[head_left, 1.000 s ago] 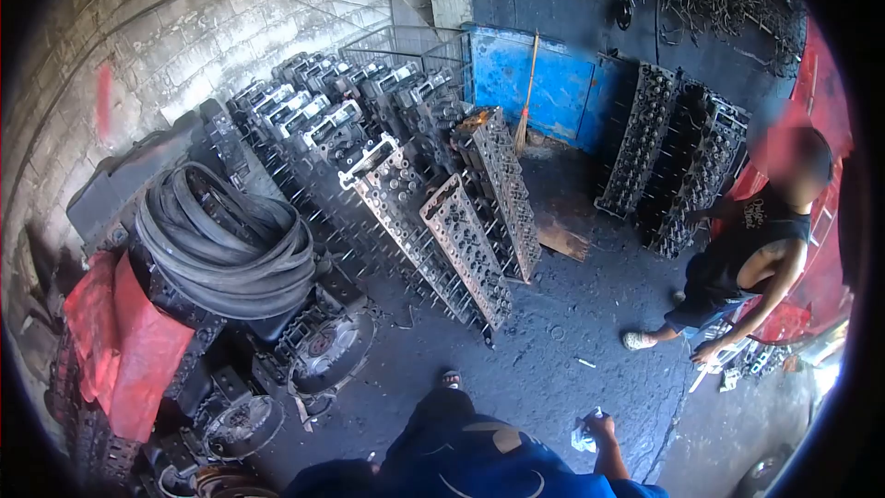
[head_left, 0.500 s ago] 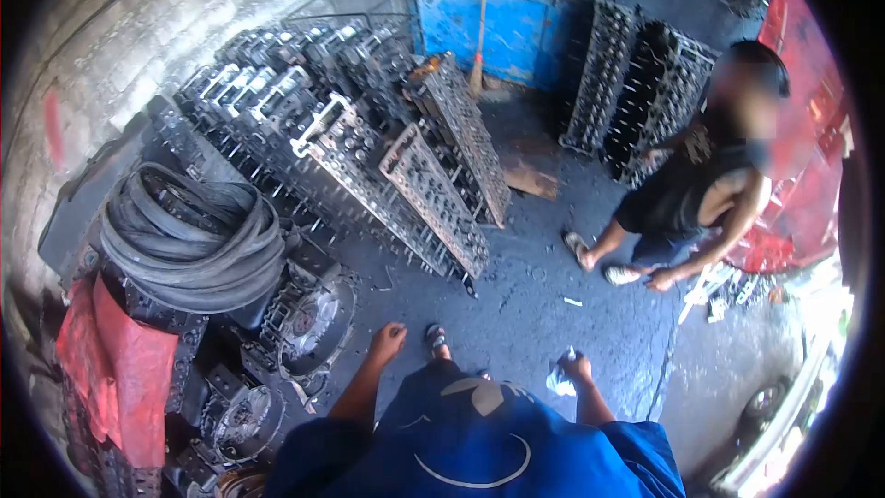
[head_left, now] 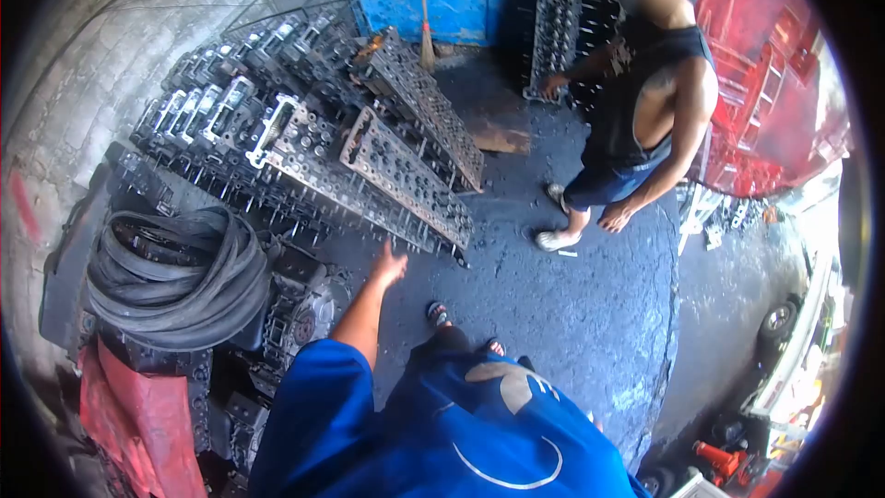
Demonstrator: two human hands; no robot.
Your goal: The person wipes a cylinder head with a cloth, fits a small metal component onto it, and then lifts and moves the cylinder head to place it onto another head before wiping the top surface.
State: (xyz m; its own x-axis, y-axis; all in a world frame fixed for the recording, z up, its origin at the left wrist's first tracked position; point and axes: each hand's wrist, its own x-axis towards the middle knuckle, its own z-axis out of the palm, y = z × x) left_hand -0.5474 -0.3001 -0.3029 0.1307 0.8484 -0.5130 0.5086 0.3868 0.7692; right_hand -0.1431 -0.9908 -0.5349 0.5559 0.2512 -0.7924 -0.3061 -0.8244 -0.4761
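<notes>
My left hand (head_left: 391,266) reaches forward with the index finger stretched out and nothing in its grip. It is nearest to the lower end of a row of greasy engine cylinder heads (head_left: 309,143), stacked leaning against each other. A rusty cylinder head (head_left: 406,175) lies on top of that row, just beyond the fingertips. Of my right hand (head_left: 596,421) only a sliver shows at the edge of my blue shirt (head_left: 516,433); its fingers are hidden.
A person (head_left: 645,83) in a dark sleeveless top stands ahead, one hand at an upright cylinder head (head_left: 556,18). Coiled black rubber (head_left: 175,277), a red cloth (head_left: 138,415) and engine parts (head_left: 309,314) lie left. A broom (head_left: 425,9) leans on a blue panel (head_left: 461,0).
My left hand has moved forward, its index finger now extended. My right hand, earlier out front with crumpled clear plastic, has drawn back mostly out of sight. The person has come closer.
</notes>
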